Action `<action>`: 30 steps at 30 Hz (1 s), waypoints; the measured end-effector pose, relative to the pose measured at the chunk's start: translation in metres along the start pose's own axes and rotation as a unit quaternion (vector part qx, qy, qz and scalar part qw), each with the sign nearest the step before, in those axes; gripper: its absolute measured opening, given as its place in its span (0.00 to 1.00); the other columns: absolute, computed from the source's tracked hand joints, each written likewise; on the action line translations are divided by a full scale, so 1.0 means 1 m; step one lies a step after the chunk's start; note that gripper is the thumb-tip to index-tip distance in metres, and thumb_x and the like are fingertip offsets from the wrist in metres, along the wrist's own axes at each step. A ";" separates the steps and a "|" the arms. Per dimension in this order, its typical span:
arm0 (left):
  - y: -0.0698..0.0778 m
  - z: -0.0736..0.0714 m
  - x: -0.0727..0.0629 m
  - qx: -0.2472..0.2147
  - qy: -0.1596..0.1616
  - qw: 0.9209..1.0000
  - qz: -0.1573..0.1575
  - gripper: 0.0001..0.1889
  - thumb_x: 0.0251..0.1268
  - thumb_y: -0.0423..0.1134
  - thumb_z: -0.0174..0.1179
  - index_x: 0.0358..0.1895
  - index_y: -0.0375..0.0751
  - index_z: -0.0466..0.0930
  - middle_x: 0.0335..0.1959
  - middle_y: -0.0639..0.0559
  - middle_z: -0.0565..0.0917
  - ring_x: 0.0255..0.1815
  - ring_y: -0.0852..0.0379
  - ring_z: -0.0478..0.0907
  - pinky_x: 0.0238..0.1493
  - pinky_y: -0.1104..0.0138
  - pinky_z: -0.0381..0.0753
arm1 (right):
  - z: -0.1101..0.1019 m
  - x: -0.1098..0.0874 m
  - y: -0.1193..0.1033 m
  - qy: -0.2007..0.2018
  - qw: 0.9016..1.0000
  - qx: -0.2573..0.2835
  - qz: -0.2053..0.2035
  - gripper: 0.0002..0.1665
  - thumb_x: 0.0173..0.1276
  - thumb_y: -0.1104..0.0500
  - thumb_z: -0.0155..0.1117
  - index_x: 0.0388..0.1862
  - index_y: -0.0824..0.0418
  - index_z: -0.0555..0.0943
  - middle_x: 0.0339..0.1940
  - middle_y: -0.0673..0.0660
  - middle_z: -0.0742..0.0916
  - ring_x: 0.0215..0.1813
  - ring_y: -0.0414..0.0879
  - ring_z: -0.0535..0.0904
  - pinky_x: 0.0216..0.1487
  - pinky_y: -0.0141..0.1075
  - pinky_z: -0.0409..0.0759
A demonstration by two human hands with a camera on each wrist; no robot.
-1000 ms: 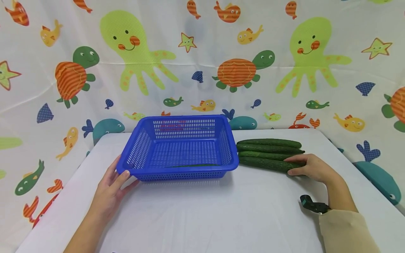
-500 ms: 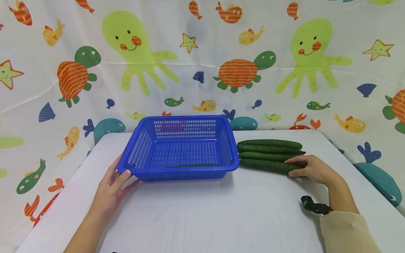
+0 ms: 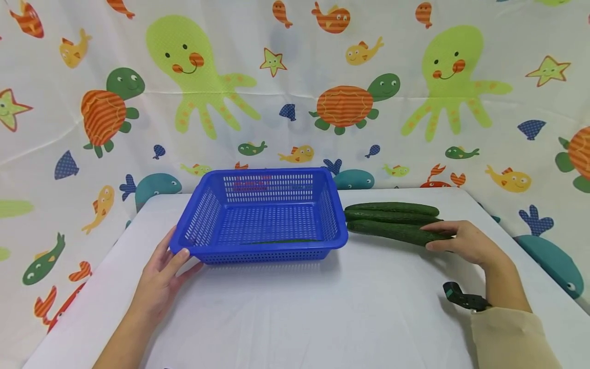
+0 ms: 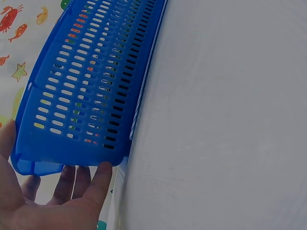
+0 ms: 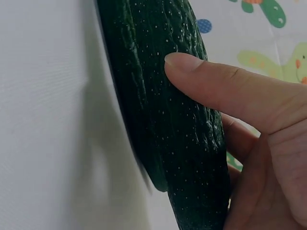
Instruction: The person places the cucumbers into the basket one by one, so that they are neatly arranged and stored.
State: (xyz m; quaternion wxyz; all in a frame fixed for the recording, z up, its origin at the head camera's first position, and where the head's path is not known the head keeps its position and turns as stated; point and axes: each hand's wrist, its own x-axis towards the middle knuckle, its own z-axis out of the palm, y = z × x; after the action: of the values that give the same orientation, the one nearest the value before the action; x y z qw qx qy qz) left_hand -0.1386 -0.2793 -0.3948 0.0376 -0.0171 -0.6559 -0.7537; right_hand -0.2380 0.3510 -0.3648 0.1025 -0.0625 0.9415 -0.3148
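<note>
My left hand (image 3: pixel 159 282) holds the front left corner of a blue perforated plastic basket (image 3: pixel 258 250), thumb at the rim, fingers on its outer side. The left wrist view shows those fingertips (image 4: pixel 101 175) against the basket's end. A strip of green, seemingly a cucumber (image 3: pixel 283 241), shows low inside behind the front wall. On the right, my right hand (image 3: pixel 475 246) pinches the end of the nearest cucumber (image 3: pixel 392 231) between thumb and fingers. Close up, that dark bumpy cucumber (image 5: pixel 184 134) overlaps another cucumber (image 5: pixel 122 72). Two more cucumbers (image 3: pixel 392 207) lie behind.
A white-covered table (image 3: pixel 295 318) carries everything. Behind it hangs a curtain (image 3: pixel 276 128) printed with sea animals. The cucumbers' left ends lie close to the basket's right side. A small black device (image 3: pixel 465 299) is strapped at my right wrist.
My right hand has risen slightly and shifted right with the nearest cucumber, which now covers the one behind it. Left hand and basket have stayed in place.
</note>
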 end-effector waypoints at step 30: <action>0.001 0.000 0.001 -0.017 -0.008 1.000 0.005 0.36 0.84 0.39 0.49 0.86 0.57 0.44 0.80 0.48 0.59 0.62 0.70 0.79 0.56 0.69 0.85 | -0.015 -0.008 -0.031 0.086 0.996 0.036 0.012 0.41 0.70 0.38 0.70 0.74 0.58 0.74 0.77 0.71 0.69 0.77 0.71 0.59 0.66 0.72 0.65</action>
State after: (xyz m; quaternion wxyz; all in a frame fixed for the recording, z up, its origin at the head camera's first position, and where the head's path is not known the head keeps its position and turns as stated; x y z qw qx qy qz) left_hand -0.1399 -0.2791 -0.3934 0.0352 -0.0270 -0.6435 -0.7642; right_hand -0.2324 0.3364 -0.3326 0.0277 -0.0199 0.9354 -0.3518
